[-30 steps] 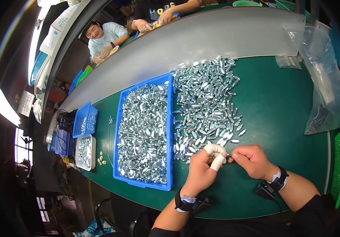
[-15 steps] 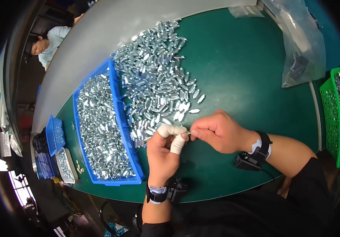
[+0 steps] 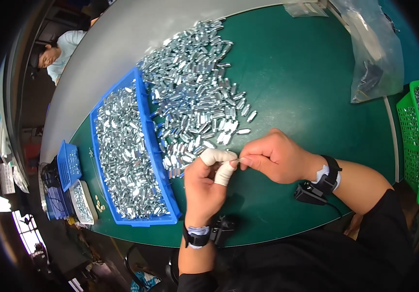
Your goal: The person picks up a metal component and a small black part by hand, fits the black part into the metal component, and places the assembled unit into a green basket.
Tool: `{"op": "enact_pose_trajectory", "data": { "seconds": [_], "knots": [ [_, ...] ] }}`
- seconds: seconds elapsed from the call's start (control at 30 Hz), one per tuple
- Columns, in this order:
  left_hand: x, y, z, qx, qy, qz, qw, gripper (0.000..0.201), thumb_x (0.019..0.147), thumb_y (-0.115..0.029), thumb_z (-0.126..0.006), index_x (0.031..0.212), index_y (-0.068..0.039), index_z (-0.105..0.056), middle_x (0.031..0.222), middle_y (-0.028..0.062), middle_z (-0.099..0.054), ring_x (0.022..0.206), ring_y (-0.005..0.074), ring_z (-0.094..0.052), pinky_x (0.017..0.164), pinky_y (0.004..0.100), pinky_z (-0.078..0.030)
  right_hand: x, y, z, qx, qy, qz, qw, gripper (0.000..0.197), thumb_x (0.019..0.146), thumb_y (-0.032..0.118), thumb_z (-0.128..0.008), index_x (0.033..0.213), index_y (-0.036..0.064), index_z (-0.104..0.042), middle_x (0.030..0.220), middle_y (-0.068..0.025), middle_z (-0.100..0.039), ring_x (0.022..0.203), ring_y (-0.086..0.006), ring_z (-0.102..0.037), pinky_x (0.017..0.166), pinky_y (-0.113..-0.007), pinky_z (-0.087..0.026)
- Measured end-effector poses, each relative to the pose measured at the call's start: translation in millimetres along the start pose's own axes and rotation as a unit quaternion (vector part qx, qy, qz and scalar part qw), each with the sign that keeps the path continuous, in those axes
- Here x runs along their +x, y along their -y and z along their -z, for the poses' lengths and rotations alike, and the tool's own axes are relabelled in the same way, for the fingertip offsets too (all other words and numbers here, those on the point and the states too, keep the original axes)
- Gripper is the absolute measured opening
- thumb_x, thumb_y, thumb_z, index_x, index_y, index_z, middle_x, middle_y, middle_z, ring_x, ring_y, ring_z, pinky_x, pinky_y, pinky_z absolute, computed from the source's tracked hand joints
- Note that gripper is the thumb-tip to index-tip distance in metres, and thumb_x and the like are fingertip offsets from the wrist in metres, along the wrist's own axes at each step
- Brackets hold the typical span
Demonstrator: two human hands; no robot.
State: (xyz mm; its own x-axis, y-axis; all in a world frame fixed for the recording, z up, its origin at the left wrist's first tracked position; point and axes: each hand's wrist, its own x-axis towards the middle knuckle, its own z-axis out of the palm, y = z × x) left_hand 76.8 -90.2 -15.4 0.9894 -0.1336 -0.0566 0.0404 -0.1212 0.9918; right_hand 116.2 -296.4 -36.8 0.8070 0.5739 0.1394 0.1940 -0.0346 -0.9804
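My left hand (image 3: pixel 207 182) has white tape wrapped round its thumb and forefinger. Those two fingers are pinched together at the tips. My right hand (image 3: pixel 278 158) meets them from the right, its thumb and forefinger also pinched. Between the fingertips a tiny, thin, pale piece (image 3: pixel 239 160) shows; most of it is hidden and its kind cannot be made out. Just beyond my hands lies a heap of shiny silver metal pieces (image 3: pixel 195 92), short and elongated. One loose metal piece (image 3: pixel 243 131) rests near my right fingers.
A long blue tray (image 3: pixel 152 146) full of silver pieces stands left of the heap. Farther left are a small blue basket (image 3: pixel 68 165) and a white tray (image 3: pixel 92 211). A green basket (image 3: pixel 410 131) and a clear plastic bag (image 3: pixel 379 58) are at the right. A person (image 3: pixel 66 53) sits across the table.
The whole view has shifted slightly, with my hands a little farther right in it. Both hands keep their pinch, fingertips together. The heap and tray look the same.
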Motion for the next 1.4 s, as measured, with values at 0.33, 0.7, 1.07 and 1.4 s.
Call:
{"op": "enact_pose_trajectory", "data": {
  "seconds": [0.33,0.7,1.07,1.4],
  "knots": [
    [4.6,-9.4,32.1,0.012,-0.361,-0.228,0.904,0.018,0.097,-0.012,-0.068,0.113,-0.003,-0.067,0.087,0.0049,-0.066,0.068,0.0142,-0.059,0.066,0.0295,-0.050,2.0,-4.6,-0.2,0.026,-0.004,-0.006,1.000,0.026,0.103,0.020,-0.056,0.091,0.0021,-0.070,0.070,-0.0037,-0.066,0.057,-0.0101,-0.054,0.054,-0.028,-0.042],
    [6.8,-3.8,-8.2,0.454,-0.057,-0.129,0.880,0.030,0.084,-0.001,-0.075,0.113,-0.004,-0.068,0.089,0.0093,-0.065,0.073,0.0205,-0.060,0.069,0.0315,-0.050,5.0,9.3,2.5,0.021,-0.010,-0.014,1.000,0.024,0.102,0.019,-0.057,0.091,0.0027,-0.072,0.068,-0.0028,-0.063,0.058,-0.0086,-0.052,0.054,-0.028,-0.042],
    [-2.0,-4.5,-5.5,-0.085,-0.041,0.065,0.993,0.012,0.099,-0.006,-0.066,0.109,-0.002,-0.063,0.090,0.0003,-0.064,0.073,0.0090,-0.058,0.065,0.0230,-0.047,-2.0,6.8,4.2,0.010,0.005,-0.041,0.999,0.022,0.101,0.018,-0.059,0.090,0.0041,-0.073,0.065,-0.0025,-0.060,0.058,-0.0085,-0.053,0.055,-0.027,-0.042],
    [2.8,-1.8,-1.0,-0.030,0.007,0.009,0.999,0.010,0.097,-0.002,-0.067,0.106,0.001,-0.064,0.094,0.0037,-0.068,0.083,0.0098,-0.065,0.073,0.0222,-0.053,3.1,1.2,1.1,0.003,-0.010,-0.017,1.000,0.020,0.099,0.016,-0.060,0.088,0.0036,-0.072,0.061,-0.0059,-0.061,0.054,-0.0119,-0.055,0.053,-0.028,-0.043]
  ]
}}
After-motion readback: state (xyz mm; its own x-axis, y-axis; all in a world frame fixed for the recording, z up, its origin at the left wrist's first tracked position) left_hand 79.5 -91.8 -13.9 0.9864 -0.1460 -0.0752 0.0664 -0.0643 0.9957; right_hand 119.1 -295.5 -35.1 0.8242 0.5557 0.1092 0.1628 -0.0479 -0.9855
